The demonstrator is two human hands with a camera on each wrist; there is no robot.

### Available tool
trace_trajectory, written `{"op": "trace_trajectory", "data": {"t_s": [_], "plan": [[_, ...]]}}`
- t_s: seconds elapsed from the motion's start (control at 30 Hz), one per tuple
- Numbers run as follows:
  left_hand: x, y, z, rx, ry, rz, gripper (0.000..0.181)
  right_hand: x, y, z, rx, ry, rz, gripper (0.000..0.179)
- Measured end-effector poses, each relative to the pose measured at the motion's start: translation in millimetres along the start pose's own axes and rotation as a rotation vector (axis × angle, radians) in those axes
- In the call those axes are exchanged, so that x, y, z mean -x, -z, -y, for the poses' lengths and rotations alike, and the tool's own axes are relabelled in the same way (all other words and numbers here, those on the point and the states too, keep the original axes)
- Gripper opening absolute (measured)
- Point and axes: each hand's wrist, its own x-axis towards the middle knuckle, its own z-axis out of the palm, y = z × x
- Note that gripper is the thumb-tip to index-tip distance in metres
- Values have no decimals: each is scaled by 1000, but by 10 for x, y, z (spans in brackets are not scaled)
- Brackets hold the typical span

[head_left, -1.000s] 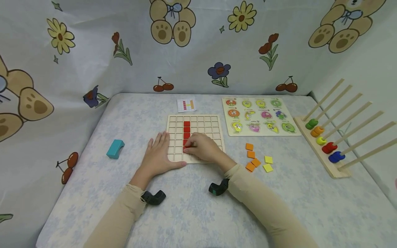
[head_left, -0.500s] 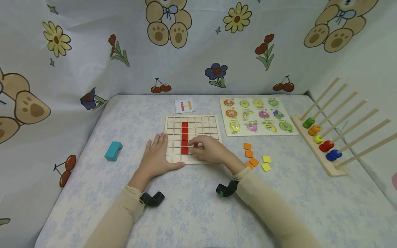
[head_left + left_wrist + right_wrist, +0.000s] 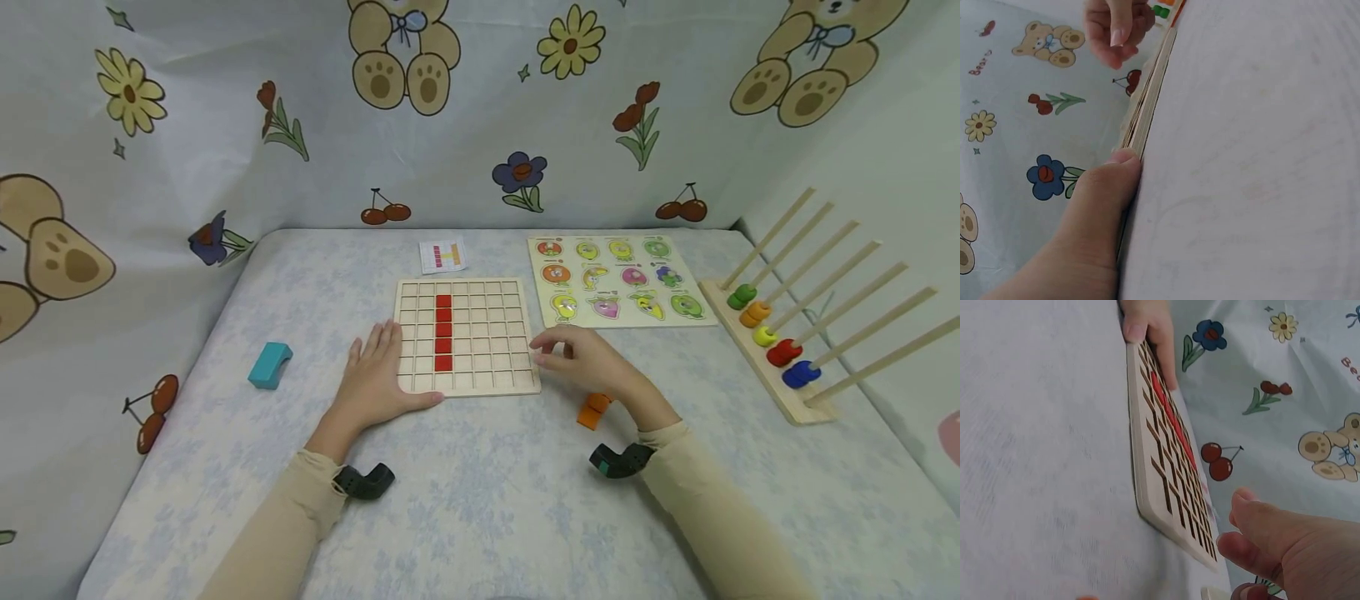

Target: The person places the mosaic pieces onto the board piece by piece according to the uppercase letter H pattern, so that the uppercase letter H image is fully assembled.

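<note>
A wooden grid board (image 3: 487, 333) lies on the table, with a column of several red square tiles (image 3: 443, 328) set in its cells. My left hand (image 3: 375, 375) rests flat along the board's left side, fingers straight; in the left wrist view the thumb (image 3: 1107, 181) touches the board's front edge. Just off the right edge of the board hovers my right hand (image 3: 588, 362), its fingers loosely curled with nothing showing between them. Orange tiles (image 3: 590, 417) peek out below that hand, while the yellow tiles are hidden behind the hand and wrist.
Behind the board lies a small pattern card (image 3: 442, 257). A fruit picture board (image 3: 615, 317) is at the back right, beside a peg stand (image 3: 791, 383) with coloured beads. To the left sits a teal arched block (image 3: 268, 367).
My right hand has left the lowest red tile and moved right, off the grid board to above the loose tiles. The left hand has kept its place on the board.
</note>
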Motion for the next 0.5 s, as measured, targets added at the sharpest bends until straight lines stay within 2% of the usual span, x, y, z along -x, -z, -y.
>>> {"op": "trace_trajectory", "data": {"t_s": [0.27,0.5], "plan": [[0,9,-7,9,4,10,147,250,267,-307,13,-122,-45,28],[3,13,-4,5,8,10,147,489,477,-575,86,-211,-85,27]]}}
